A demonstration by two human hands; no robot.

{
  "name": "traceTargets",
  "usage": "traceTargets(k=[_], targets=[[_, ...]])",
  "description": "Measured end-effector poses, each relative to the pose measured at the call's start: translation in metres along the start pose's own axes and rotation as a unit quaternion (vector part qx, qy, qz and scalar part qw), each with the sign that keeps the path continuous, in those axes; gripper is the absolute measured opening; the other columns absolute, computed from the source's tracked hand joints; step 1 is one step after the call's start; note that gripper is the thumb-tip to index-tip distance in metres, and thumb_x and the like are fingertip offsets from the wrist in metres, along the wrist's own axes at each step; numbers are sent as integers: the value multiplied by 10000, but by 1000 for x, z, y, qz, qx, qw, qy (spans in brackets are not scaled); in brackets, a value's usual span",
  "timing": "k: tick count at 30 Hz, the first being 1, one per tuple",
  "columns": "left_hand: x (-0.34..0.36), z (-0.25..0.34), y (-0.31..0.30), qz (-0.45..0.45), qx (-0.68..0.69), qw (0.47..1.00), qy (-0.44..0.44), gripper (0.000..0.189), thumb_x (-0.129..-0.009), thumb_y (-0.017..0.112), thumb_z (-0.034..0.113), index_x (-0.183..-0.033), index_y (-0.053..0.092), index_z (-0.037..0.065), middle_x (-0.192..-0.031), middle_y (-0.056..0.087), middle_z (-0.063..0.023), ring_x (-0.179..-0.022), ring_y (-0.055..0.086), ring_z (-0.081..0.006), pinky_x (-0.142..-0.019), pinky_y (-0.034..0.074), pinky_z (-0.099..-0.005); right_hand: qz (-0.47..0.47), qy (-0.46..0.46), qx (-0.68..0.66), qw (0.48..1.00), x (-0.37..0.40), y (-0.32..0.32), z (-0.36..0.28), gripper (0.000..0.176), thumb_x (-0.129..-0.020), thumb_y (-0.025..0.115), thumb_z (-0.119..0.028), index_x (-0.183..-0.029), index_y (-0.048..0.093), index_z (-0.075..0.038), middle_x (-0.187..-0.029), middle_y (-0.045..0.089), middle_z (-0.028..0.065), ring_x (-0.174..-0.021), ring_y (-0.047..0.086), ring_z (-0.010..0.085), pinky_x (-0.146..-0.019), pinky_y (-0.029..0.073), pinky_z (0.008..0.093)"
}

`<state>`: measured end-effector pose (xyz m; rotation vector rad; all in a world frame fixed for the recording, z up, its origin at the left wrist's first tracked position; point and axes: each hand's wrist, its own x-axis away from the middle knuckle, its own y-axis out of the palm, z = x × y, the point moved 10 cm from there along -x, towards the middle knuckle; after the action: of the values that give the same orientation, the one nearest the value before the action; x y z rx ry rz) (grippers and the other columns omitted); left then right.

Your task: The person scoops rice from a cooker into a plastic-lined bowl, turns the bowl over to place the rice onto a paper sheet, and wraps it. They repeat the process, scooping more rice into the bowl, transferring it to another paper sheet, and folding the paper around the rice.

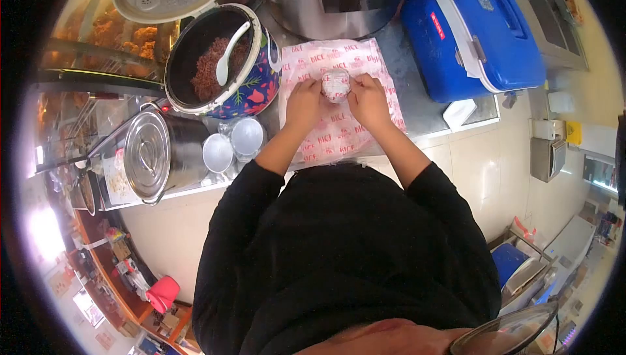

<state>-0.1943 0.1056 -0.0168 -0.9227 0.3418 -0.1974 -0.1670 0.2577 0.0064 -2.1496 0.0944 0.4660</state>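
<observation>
A small round bundle in printed paper (336, 86) sits on a stack of pink-and-white "RICE" printed wrapping paper (339, 134). My left hand (304, 102) is closed at the bundle's left side, its fingers curled in and pinching the paper edge. On the opposite side my right hand (369, 99) is closed in the same way, thumb and fingers against the bundle. What the paper encloses is hidden.
Left of the paper stands a flowered pot of dark reddish rice (212, 71) with a pale spoon (229, 58) in it. Nearby are a lidded steel pot (149, 153) and metal cups (248, 136). A large steel cooker (326, 13) stands behind; a blue cooler (469, 29) is at right.
</observation>
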Motion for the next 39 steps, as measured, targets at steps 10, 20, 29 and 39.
traceTargets(k=[10, 20, 29, 39], targets=[[10, 13, -21, 17, 659, 655, -368, 445, -1006, 482, 435, -1203, 565, 45, -1074, 674, -83, -926, 681, -208, -737, 567, -365, 30, -55, -13, 998, -18, -61, -105, 455, -724, 620, -4, -1176, 646, 41, -1077, 610, 182, -1022, 557, 330, -893, 465, 414], [26, 21, -56, 113, 626, 694, -339, 495, -1036, 369, 439, -1159, 549, -5, -980, 648, -119, -807, 664, -223, -708, 565, -367, -64, 199, -331, 920, -7, -41, -99, 655, -902, 665, -126, -1453, 352, 42, -1040, 679, 171, -922, 658, 212, -799, 531, 305], [26, 45, -98, 45, 344, 928, -137, 465, -1029, 434, 365, -1377, 466, 58, -1324, 438, -162, -1168, 494, -239, -984, 427, -362, -32, 291, -578, 762, -12, -57, -74, 579, -826, 747, -28, -1317, 444, 15, -1092, 665, 136, -954, 655, 172, -806, 535, 286], [95, -39, -191, 9, 219, 966, -137, 306, -939, 590, 139, -1237, 607, 67, -1237, 580, -96, -1081, 579, -239, -892, 474, -348, 214, 276, -63, 935, -76, -350, 63, 546, -826, 730, -275, -1270, 559, -7, -1151, 642, 173, -1034, 651, 274, -882, 516, 357]])
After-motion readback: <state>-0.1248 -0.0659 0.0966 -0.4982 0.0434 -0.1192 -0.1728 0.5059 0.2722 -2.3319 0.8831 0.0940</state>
